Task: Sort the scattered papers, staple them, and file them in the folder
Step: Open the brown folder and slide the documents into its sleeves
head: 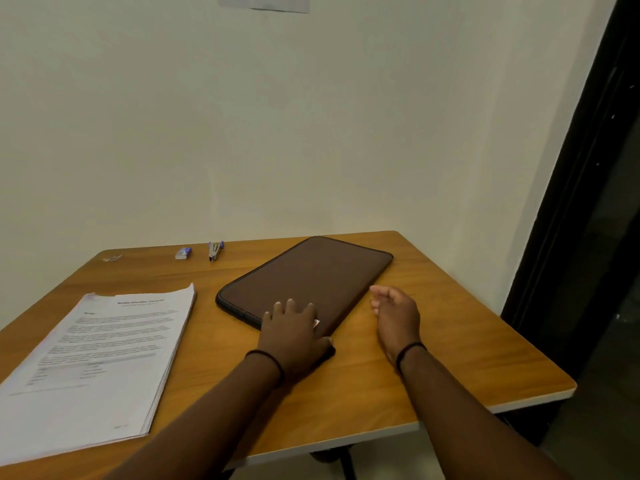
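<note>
A stack of printed papers [100, 358] lies flat at the left of the wooden bench [450, 341], squared up, top sheet face up. At the far left edge sits a small pale item [111, 258], too small to identify. Further right along the back edge are a small staple box [183, 253] and, just beside it, a blue stapler [215, 251]. At centre a dark brown folder [308, 278] lies closed and set diagonally. The left hand [294, 336] rests palm down on the folder's near corner, fingers [291, 306] straight and slightly spread; a small white-and-red tab shows at its edge. The right hand [394, 315] hovers just right of the folder, edge-on, fingers loosely curved, apparently holding nothing. Each wrist bears a dark band.
</note>
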Action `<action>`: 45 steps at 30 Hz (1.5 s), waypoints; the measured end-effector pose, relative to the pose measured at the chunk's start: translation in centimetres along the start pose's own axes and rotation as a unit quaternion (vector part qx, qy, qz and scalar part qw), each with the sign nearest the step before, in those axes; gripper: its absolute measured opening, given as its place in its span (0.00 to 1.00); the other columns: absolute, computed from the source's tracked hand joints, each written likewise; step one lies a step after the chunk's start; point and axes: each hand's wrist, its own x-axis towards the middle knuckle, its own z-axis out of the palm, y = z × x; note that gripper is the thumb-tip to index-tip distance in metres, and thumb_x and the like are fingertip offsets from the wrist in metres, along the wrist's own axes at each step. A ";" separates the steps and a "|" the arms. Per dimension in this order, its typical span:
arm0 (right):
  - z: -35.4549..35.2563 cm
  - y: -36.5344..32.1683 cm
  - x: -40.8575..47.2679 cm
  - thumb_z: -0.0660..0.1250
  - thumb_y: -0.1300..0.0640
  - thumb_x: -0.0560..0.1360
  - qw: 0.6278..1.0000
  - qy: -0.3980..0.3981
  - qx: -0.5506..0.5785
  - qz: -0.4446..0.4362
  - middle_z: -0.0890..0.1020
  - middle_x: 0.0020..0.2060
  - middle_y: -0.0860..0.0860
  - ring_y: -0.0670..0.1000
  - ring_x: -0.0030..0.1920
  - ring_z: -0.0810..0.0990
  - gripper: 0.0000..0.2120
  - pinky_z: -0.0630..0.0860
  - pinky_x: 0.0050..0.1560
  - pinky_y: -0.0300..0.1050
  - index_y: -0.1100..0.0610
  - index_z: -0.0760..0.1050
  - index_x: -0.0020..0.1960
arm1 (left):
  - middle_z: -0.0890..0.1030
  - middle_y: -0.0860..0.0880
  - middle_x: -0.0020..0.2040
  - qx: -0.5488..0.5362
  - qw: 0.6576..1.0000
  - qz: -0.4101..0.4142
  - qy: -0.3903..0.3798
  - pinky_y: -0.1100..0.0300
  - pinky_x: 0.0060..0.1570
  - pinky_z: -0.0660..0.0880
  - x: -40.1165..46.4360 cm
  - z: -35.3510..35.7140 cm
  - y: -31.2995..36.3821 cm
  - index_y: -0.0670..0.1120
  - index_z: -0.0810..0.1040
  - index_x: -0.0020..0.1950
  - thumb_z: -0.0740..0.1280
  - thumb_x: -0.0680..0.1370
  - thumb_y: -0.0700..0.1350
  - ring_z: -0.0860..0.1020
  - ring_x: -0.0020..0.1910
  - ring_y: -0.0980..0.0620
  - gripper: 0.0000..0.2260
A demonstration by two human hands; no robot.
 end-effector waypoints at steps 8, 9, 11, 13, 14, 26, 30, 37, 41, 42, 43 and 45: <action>-1.5 1.1 4.0 0.60 0.61 0.80 0.978 0.088 -0.187 -0.020 0.75 0.67 0.51 0.53 0.67 0.73 0.19 0.72 0.66 0.48 0.54 0.70 0.71 | 0.54 0.55 0.81 0.084 0.976 0.119 -0.160 0.52 0.74 0.65 1.2 -4.1 -5.4 0.53 0.52 0.81 0.62 0.82 0.40 0.60 0.78 0.47 0.31; -1.5 1.5 4.7 0.62 0.57 0.80 0.969 0.096 -0.223 -0.031 0.74 0.68 0.51 0.54 0.68 0.71 0.20 0.72 0.67 0.51 0.55 0.69 0.71 | 0.54 0.56 0.81 0.073 0.976 0.128 -0.162 0.52 0.75 0.63 1.1 -4.0 -6.4 0.54 0.52 0.81 0.62 0.81 0.38 0.58 0.79 0.49 0.32; -1.6 2.0 5.9 0.65 0.50 0.79 0.943 0.122 -0.309 -0.031 0.73 0.68 0.53 0.56 0.69 0.70 0.23 0.69 0.69 0.57 0.56 0.67 0.71 | 0.55 0.58 0.81 0.039 0.978 0.135 -0.152 0.52 0.76 0.62 1.1 -3.5 -8.1 0.57 0.53 0.80 0.62 0.80 0.36 0.54 0.80 0.51 0.34; -1.6 2.2 6.7 0.65 0.45 0.77 0.916 0.147 -0.374 0.001 0.73 0.68 0.55 0.57 0.70 0.69 0.25 0.62 0.72 0.63 0.56 0.68 0.69 | 0.56 0.59 0.80 0.009 0.981 0.133 -0.143 0.51 0.76 0.61 1.3 -2.9 -9.2 0.59 0.53 0.80 0.62 0.80 0.34 0.52 0.80 0.52 0.35; -1.5 2.2 6.8 0.64 0.44 0.78 0.907 0.150 -0.393 0.021 0.74 0.67 0.55 0.58 0.69 0.70 0.24 0.59 0.73 0.64 0.57 0.69 0.68 | 0.56 0.59 0.80 0.004 0.982 0.130 -0.139 0.51 0.76 0.61 1.5 -2.7 -9.6 0.59 0.53 0.80 0.62 0.80 0.34 0.52 0.80 0.53 0.35; -3.8 1.4 1.7 0.58 0.49 0.80 0.880 0.176 -0.440 -0.033 0.79 0.41 0.50 0.52 0.44 0.76 0.10 0.69 0.55 0.53 0.50 0.72 0.43 | 0.48 0.45 0.82 0.011 0.998 0.062 0.007 0.34 0.75 0.44 2.5 0.9 0.9 0.60 0.45 0.80 0.54 0.81 0.64 0.46 0.80 0.39 0.31; -5.7 1.9 -0.4 0.61 0.57 0.80 0.937 0.093 -0.327 -0.073 0.78 0.36 0.46 0.46 0.37 0.74 0.12 0.71 0.37 0.40 0.49 0.74 0.38 | 0.51 0.48 0.82 0.002 0.994 0.096 0.051 0.32 0.74 0.40 3.0 1.8 4.6 0.65 0.47 0.79 0.52 0.79 0.69 0.46 0.80 0.40 0.30; -9.5 2.1 -2.3 0.67 0.50 0.76 0.931 -0.044 -0.347 -0.107 0.79 0.49 0.40 0.44 0.50 0.77 0.06 0.76 0.51 0.42 0.45 0.79 0.53 | 0.53 0.51 0.82 -0.038 0.991 0.124 0.031 0.34 0.75 0.41 3.1 2.1 4.1 0.67 0.53 0.78 0.53 0.81 0.65 0.47 0.80 0.45 0.24; -10.4 2.1 -2.9 0.72 0.43 0.72 0.890 -0.054 -0.430 -0.139 0.75 0.44 0.41 0.45 0.44 0.74 0.09 0.74 0.48 0.47 0.45 0.75 0.45 | 0.53 0.52 0.81 -0.057 0.989 0.137 0.003 0.35 0.74 0.39 2.7 1.9 4.4 0.67 0.55 0.77 0.52 0.80 0.67 0.46 0.80 0.46 0.25; -10.4 2.0 -3.0 0.72 0.45 0.72 0.894 -0.067 -0.417 -0.147 0.75 0.42 0.42 0.44 0.42 0.74 0.09 0.74 0.45 0.46 0.47 0.74 0.43 | 0.53 0.52 0.81 -0.069 0.988 0.138 -0.003 0.35 0.74 0.39 2.5 1.9 4.2 0.67 0.56 0.77 0.52 0.80 0.68 0.46 0.80 0.46 0.25; -10.5 2.0 -3.2 0.72 0.47 0.73 0.897 -0.085 -0.407 -0.152 0.75 0.39 0.44 0.45 0.39 0.74 0.08 0.73 0.42 0.46 0.49 0.74 0.42 | 0.54 0.52 0.81 -0.081 0.987 0.139 -0.007 0.35 0.75 0.39 2.2 1.9 4.1 0.67 0.57 0.77 0.51 0.80 0.68 0.47 0.80 0.46 0.25; -10.7 2.0 -3.7 0.71 0.50 0.74 0.899 -0.121 -0.390 -0.157 0.77 0.36 0.46 0.45 0.37 0.74 0.08 0.72 0.39 0.45 0.51 0.75 0.41 | 0.58 0.53 0.80 -0.109 0.983 0.146 -0.005 0.35 0.75 0.39 1.6 1.8 3.8 0.66 0.61 0.75 0.49 0.78 0.70 0.49 0.80 0.47 0.26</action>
